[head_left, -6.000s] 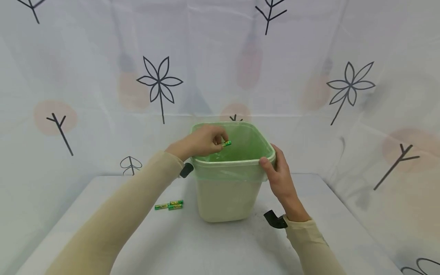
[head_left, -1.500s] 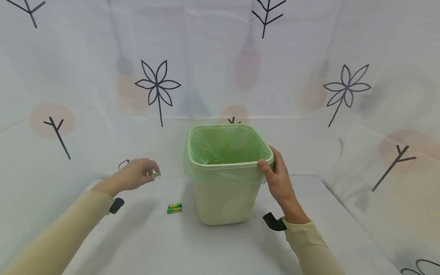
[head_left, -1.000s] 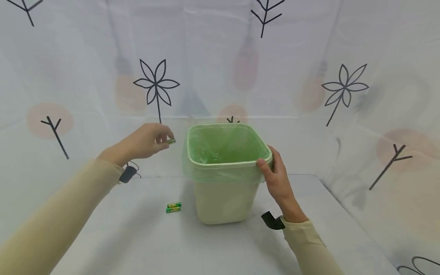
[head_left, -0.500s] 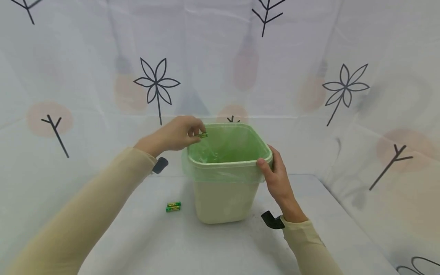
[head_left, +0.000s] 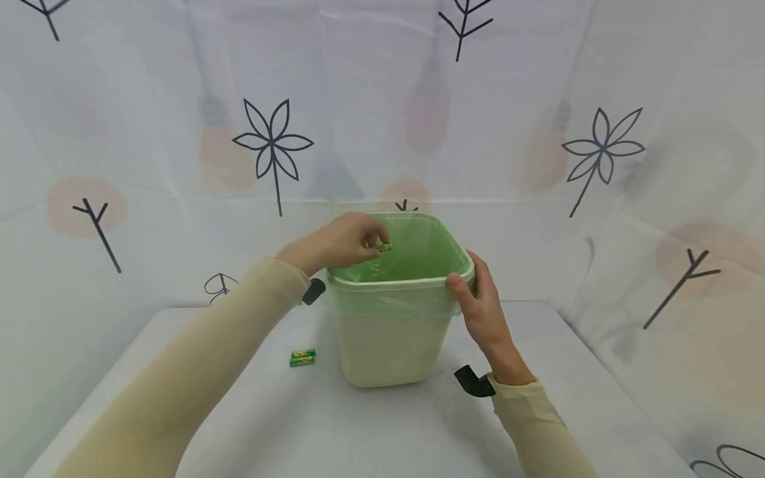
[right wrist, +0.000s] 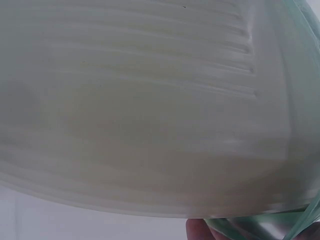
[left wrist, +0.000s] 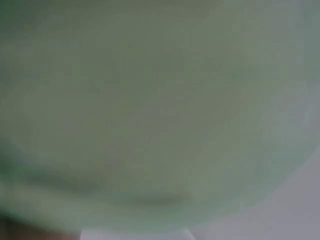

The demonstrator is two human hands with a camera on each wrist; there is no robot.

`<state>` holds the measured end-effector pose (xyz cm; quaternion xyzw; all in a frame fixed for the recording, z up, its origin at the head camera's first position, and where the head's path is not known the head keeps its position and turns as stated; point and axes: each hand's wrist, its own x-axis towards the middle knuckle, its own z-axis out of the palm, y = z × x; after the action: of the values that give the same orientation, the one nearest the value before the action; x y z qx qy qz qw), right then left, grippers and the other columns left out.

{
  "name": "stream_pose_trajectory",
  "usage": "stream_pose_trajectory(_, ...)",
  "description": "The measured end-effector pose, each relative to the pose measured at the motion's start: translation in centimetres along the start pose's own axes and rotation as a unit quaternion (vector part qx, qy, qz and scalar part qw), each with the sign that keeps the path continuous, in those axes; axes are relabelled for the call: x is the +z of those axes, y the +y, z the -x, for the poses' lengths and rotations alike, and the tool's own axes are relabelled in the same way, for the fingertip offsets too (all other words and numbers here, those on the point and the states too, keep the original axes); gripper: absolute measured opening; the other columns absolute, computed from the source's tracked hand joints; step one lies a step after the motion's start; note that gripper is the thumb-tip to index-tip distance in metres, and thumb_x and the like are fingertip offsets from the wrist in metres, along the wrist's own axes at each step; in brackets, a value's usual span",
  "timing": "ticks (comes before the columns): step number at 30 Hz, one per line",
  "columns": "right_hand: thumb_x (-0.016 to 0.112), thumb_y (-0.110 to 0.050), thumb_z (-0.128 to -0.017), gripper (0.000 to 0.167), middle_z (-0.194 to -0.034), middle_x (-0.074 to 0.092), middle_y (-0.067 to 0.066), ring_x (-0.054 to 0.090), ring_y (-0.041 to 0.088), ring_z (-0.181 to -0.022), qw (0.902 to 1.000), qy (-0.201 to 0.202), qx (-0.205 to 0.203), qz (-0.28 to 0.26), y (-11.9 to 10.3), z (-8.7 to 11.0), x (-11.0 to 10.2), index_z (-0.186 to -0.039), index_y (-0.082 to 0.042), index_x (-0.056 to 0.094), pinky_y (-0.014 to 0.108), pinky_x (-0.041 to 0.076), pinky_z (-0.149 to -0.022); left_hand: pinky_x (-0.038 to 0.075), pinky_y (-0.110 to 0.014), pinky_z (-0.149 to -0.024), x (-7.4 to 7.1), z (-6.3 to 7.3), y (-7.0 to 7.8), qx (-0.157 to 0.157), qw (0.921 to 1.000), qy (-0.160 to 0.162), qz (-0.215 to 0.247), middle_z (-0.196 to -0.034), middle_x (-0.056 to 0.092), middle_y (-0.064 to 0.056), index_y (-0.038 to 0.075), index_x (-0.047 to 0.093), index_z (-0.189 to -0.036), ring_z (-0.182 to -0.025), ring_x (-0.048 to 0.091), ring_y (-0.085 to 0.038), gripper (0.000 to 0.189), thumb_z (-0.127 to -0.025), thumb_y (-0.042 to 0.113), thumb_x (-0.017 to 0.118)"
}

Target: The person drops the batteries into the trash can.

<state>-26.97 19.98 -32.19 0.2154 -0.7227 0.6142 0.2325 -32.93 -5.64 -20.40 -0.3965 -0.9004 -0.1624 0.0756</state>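
My left hand (head_left: 346, 240) reaches over the left rim of a pale green trash can (head_left: 394, 348) and pinches a green and gold battery (head_left: 384, 247) above its mouth. A thin green plastic bag (head_left: 412, 245) lines the can and folds down over the outside of the rim. At the right side, my right hand (head_left: 485, 309) grips the rim, thumb on the front edge. Two more batteries (head_left: 302, 358) lie side by side on the table, left of the can. The can's bottom inside is hidden.
The can stands upright on a white table (head_left: 382, 431). Behind and on both sides hangs a white cloth (head_left: 502, 79) printed with flowers and twigs. In the left wrist view a blurred greenish surface fills most of the frame.
Six seconds ago three batteries lay on the table; now two do. Lately my left hand has carried a battery rightward from beside the can to above its opening. My right hand has stayed put.
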Motion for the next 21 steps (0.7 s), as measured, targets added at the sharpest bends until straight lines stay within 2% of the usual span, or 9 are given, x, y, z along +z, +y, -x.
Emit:
stream_pose_trajectory(10, 0.054, -0.023, -0.096, 0.053, -0.131, 0.047, 0.016, 0.048, 0.021, -0.108, 0.9999, -0.001, 0.005, 0.011, 0.1, 0.1, -0.1, -0.145, -0.014, 0.035, 0.029, 0.038, -0.092, 0.049, -0.032, -0.078, 1.2, -0.6, 0.6, 0.004, 0.9999, -0.003, 0.012, -0.093, 0.063, -0.001, 0.011, 0.067, -0.11, -0.085, 0.058, -0.015, 0.02, -0.09, 0.009, 0.065)
stream_pose_trajectory(21, 0.054, -0.022, -0.096, 0.053, -0.131, 0.047, 0.016, 0.048, 0.021, -0.108, 0.9999, 0.0, 0.002, 0.011, 0.1, 0.1, -0.1, -0.145, -0.014, 0.035, 0.029, 0.038, -0.092, 0.048, -0.032, -0.079, 1.5, -0.5, 0.8, -0.003, 1.0, -0.008, 0.004, -0.096, 0.062, -0.002, 0.01, 0.064, -0.114, -0.087, 0.057, -0.016, 0.024, -0.09, 0.013, 0.065)
